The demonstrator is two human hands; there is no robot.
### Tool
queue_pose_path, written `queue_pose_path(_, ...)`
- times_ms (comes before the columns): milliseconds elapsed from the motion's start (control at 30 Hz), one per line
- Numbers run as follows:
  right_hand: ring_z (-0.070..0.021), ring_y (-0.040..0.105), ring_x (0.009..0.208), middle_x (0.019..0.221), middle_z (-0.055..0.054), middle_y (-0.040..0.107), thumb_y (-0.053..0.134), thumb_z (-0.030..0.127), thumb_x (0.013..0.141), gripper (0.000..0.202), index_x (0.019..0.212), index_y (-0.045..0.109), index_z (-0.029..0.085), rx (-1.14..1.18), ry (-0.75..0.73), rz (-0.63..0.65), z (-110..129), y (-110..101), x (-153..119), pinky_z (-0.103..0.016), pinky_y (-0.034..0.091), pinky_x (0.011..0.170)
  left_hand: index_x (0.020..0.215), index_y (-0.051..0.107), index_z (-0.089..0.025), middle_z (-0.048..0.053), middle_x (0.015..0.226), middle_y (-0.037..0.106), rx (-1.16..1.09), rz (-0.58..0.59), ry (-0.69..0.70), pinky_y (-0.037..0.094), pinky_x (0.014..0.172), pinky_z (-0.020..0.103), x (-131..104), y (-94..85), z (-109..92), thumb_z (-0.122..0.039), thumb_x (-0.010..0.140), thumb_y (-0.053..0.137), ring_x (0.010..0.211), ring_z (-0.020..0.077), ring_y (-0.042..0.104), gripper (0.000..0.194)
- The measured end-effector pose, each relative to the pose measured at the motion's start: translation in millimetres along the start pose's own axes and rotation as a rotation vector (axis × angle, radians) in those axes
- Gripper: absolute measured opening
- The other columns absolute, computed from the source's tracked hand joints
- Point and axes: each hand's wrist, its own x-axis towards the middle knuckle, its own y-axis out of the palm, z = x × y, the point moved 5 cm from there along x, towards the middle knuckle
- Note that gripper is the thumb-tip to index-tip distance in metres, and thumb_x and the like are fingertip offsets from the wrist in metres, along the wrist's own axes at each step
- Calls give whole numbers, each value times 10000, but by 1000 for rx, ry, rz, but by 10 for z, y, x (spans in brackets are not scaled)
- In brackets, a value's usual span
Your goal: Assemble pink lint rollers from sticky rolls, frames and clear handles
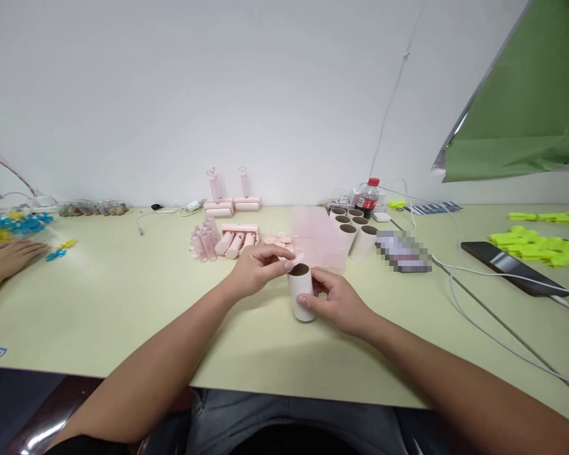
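Observation:
My right hand grips a white lint-roller refill roll with a brown cardboard core, held upright just over the table. My left hand pinches a small pale pink piece, which looks like a round end cap, at the roll's top rim. The fingers partly hide this piece. Just behind are several loose pink discs and a sheet of translucent pink film. More white rolls stand upright to the right of the film.
At the back left are pink handles, clear pink tubes and pink roller pieces. A cola bottle, a phone, white cables and yellow-green pieces lie rightward. Another person's hand rests far left.

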Motion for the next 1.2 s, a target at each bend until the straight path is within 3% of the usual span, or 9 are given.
queue_pose_path(233,-165,517,762,897,-35,621,692,368,779,383,1106,672,168,-31,30,-53,21,-48,-6,-285,415,675,926,766,-181,89,943,742,121,54,145,461,604,254,-21,38,-44,-382,818,712,800,166,632,234)
queue_pose_path(1033,-178,552,767,904,-44,636,691,378,793,411,1159,681,191,-155,-4,-83,36,-101,-1,-306,437,685,951,751,-183,99,989,725,169,103,171,480,637,273,-28,42,-15,-413,838,676,832,177,632,268)
queue_pose_path(1133,-182,552,767,900,-48,638,688,388,789,395,1127,686,182,-131,8,-94,45,-109,0,-306,437,681,1108,699,-190,109,1114,689,170,67,154,492,640,268,-41,32,-11,-434,848,651,808,159,627,360)
queue_pose_path(1200,-191,562,790,921,-56,646,689,391,783,392,1112,686,178,-101,24,-100,48,-112,1,-310,441,692,1323,558,-227,127,1318,583,128,16,159,506,635,265,-44,6,-5,-460,864,612,852,164,632,518)
